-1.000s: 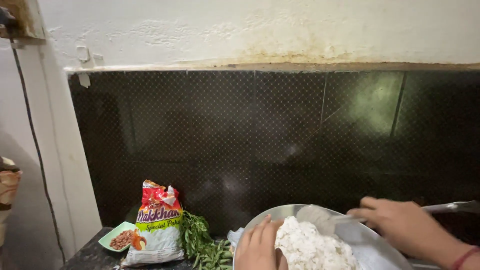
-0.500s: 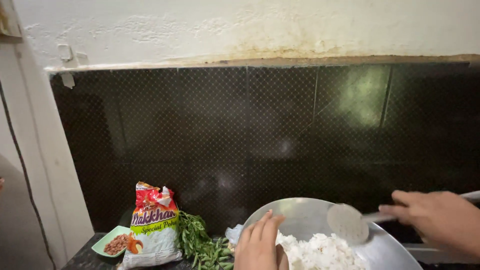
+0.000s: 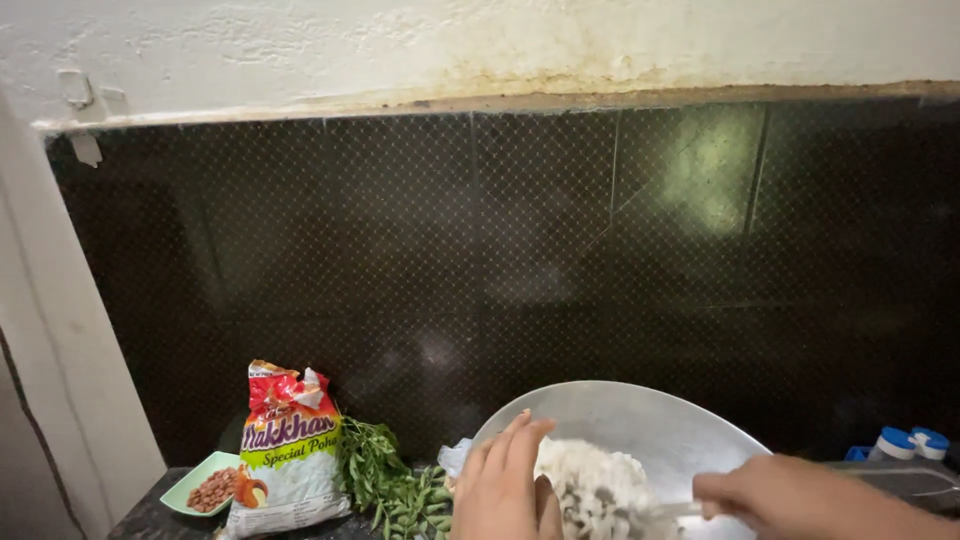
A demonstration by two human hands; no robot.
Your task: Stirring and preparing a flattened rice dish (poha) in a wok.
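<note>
Far left, a pale green dish of peanuts, a red and white printed packet and a green leafy sprig crowd the dark counter. The left hand lies flat on the rim of the wide steel pan, steadying it over white flaked food. The right hand grips a steel ladle handle, stirring. Blue-capped containers sit beyond.

Bottom edge cuts off my left hand, right hand and the metal pan; utensil in right hand blurred.
</note>
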